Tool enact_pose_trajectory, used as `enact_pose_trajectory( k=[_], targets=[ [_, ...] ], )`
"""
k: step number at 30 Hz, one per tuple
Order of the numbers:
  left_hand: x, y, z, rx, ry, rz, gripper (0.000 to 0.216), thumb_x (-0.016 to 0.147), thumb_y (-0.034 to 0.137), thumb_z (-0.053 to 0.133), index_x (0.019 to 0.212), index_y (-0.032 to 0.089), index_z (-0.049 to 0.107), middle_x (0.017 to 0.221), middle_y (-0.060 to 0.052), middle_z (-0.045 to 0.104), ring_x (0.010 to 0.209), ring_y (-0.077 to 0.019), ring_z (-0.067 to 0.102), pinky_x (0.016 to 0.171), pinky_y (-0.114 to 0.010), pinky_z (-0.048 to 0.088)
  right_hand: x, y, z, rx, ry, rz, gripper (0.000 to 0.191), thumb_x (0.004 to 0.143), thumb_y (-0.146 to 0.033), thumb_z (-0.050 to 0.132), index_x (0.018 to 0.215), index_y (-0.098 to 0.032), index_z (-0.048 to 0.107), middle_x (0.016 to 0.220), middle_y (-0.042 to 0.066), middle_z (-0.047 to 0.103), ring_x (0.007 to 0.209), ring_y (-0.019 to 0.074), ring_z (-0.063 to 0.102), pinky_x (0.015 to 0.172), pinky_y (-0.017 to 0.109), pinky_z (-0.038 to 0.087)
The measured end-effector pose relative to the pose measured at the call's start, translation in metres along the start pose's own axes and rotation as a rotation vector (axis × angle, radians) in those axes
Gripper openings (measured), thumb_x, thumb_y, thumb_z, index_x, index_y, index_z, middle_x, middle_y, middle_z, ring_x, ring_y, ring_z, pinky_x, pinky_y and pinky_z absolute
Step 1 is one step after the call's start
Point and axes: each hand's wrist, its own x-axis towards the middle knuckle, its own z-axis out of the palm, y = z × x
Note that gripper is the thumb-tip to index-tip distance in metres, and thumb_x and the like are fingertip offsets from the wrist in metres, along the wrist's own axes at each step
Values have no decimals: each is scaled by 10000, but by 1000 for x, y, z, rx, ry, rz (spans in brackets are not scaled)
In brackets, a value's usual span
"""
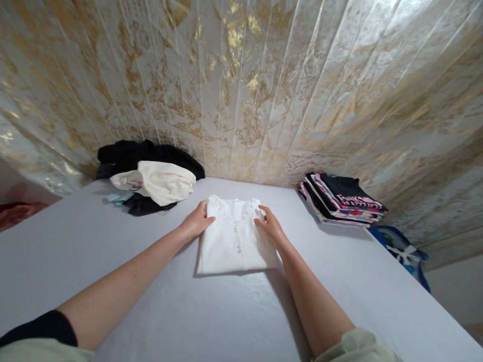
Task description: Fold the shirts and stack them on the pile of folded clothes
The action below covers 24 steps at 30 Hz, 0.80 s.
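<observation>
A white blouse (222, 249) lies folded into a neat rectangle on the table, its collar end away from me. Small decorative buttons run down its middle. My left hand (198, 219) grips the upper left edge, thumb on top and fingers underneath. On the opposite side, my right hand (269, 226) pinches the upper right edge in the same way, with the thumb over the cloth. The blouse's lower edge rests near the table surface, casting a thin shadow.
A loose heap of clothes, with a cream garment (168, 182) over a black one (151, 151), lies at the back left. At the back right stands a stack of folded clothes (343, 201). Beyond the table's right edge is a blue-trimmed bag (402, 251). A gold-patterned curtain (241, 100) hangs behind.
</observation>
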Motion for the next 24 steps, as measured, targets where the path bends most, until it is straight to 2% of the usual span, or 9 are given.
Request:
enact_pose_trajectory(
  k=[3,7,11,16,21,24],
  targets=[
    [-5,-3,5,-117,51,35,720,759,234,603,1424,166,336,702,34,558,639,-157,577,624,-254,447,2,-1,1,-17,38,-61,396,779,-291,530,1163,-221,599,824,4,636,731,171,567,707,274,433],
    [-2,2,15,-204,95,66,644,754,232,604,1371,174,427,860,-13,577,687,-144,574,673,-268,467,0,-14,3,-88,54,-174,207,814,-242,497,922,-243,674,901,22,659,842,188,591,786,291,420],
    [4,20,29,-274,79,158,618,753,224,607,1347,173,446,1024,-60,562,706,-124,578,695,-272,481,-6,-34,7,-128,14,-236,203,837,-216,498,894,-238,691,892,36,634,798,170,583,776,276,415],
    [0,45,52,-353,18,262,579,771,193,577,1335,185,442,1080,-66,564,602,-70,535,647,-245,479,-12,-53,11,-50,19,-249,242,907,-295,453,865,-211,676,838,34,619,776,165,563,744,263,393],
    [-10,61,69,-451,-92,268,621,770,141,510,1374,206,385,1182,-93,567,519,-40,501,539,-212,471,-14,-60,13,-18,66,-193,336,917,-398,431,675,-194,543,686,-2,538,700,150,501,642,247,336],
    [-16,65,73,-514,-158,243,637,778,154,487,1397,215,348,1299,-129,521,614,-74,602,606,-251,537,-14,-60,13,-42,127,-139,311,863,-409,502,636,-201,466,630,-35,459,628,131,439,577,238,283]
  ],
)
